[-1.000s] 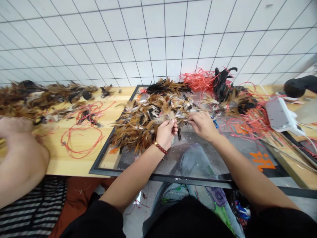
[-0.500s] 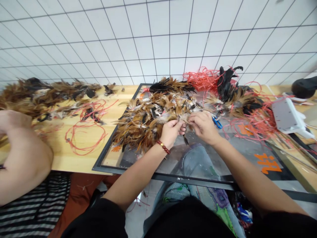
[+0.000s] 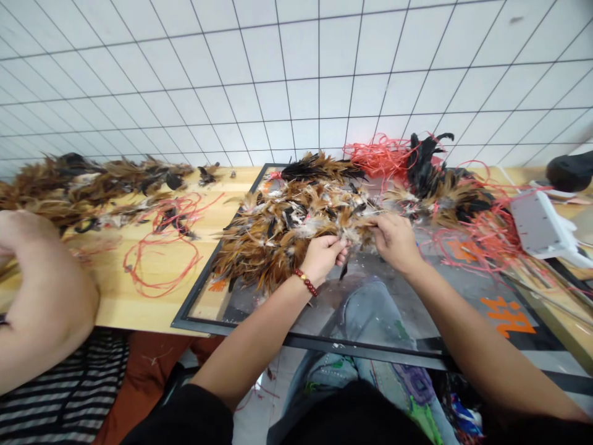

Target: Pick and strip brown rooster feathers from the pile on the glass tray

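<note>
My left hand (image 3: 325,254), with a dark red bead bracelet (image 3: 304,282) on its wrist, pinches the near end of some fluffy brown and white feathers (image 3: 353,232). To the right, my right hand (image 3: 396,240) has its thumb and fingers pressed together on the tips of brown feathers at the same height. Both hands are just over a glass panel with a black frame (image 3: 222,320). A large heap of brown feathers (image 3: 259,247) lies directly left of and behind my left hand. One dark feather hangs below the left fingertips.
Red plastic strands (image 3: 377,154) and black feathers (image 3: 424,164) lie at the back. A white device (image 3: 537,225) stands at the right. At the left are more feathers (image 3: 92,182), a loop of red strand (image 3: 162,290) and another person's arm (image 3: 50,278).
My right hand has moved a little right, away from the left, widening the gap; brown feathers now show between them. The blue tool beside it is now mostly hidden behind that hand.
</note>
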The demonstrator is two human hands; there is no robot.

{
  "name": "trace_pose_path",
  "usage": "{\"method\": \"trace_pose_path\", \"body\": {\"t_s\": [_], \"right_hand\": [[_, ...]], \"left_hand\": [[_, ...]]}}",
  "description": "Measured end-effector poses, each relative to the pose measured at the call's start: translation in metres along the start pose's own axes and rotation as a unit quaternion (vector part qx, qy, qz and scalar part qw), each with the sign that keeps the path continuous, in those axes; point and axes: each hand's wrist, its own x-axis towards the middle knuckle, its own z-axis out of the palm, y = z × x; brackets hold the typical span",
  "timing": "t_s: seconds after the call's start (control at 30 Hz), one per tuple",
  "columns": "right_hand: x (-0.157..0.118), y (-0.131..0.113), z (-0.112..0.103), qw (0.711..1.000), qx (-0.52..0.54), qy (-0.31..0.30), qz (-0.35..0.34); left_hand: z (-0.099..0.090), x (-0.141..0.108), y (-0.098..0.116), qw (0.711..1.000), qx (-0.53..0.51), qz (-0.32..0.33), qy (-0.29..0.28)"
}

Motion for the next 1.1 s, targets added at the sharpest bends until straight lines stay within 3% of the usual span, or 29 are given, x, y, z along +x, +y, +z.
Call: {"method": "trace_pose_path", "body": {"t_s": [0.07, 0.2, 0.4, 0.5, 0.6, 0.7, 0.73, 0.8, 0.87, 0.93, 1.03, 1.1], "right_hand": [[-0.001, 0.003, 0.000, 0.998, 0.048, 0.015, 0.034], [0.001, -0.008, 0.001, 0.975, 0.222, -0.005, 0.007], [0.007, -0.032, 0.000, 0.922, 0.366, -0.080, 0.099], [0.008, -0.033, -0.002, 0.916, 0.382, -0.088, 0.087], [0.009, -0.026, -0.005, 0.927, 0.358, -0.067, 0.088], [0.009, -0.010, -0.011, 0.963, 0.246, 0.000, 0.109], [0.008, -0.005, -0.014, 0.976, 0.198, -0.005, 0.092], [0.007, 0.003, -0.017, 0.989, 0.126, -0.079, 0.018], [0.004, 0.007, -0.018, 0.982, 0.090, -0.160, -0.053], [0.002, 0.006, -0.018, 0.973, 0.068, -0.204, -0.087], [0.001, 0.006, -0.018, 0.968, 0.027, -0.231, -0.094], [0.000, 0.007, -0.018, 0.977, 0.008, -0.205, -0.061]], "left_hand": [[0.000, 0.001, 0.001, 0.999, -0.038, 0.015, 0.012], [-0.002, 0.000, 0.005, 0.996, -0.094, 0.011, 0.009], [-0.007, -0.002, 0.004, 0.990, -0.076, -0.049, -0.110], [-0.006, -0.002, 0.000, 0.990, -0.039, -0.038, -0.130], [-0.004, -0.003, -0.001, 0.991, -0.025, -0.023, -0.128], [-0.004, -0.004, 0.004, 0.993, -0.085, -0.008, -0.087], [-0.004, -0.004, 0.007, 0.992, -0.107, -0.003, -0.068], [-0.004, -0.004, 0.010, 0.991, -0.130, 0.005, -0.039], [-0.004, -0.005, 0.013, 0.991, -0.132, 0.015, -0.023], [-0.003, -0.005, 0.014, 0.991, -0.132, 0.030, -0.005], [-0.004, -0.004, 0.015, 0.988, -0.148, 0.047, 0.025], [-0.005, -0.003, 0.016, 0.985, -0.163, 0.046, 0.031]]}}
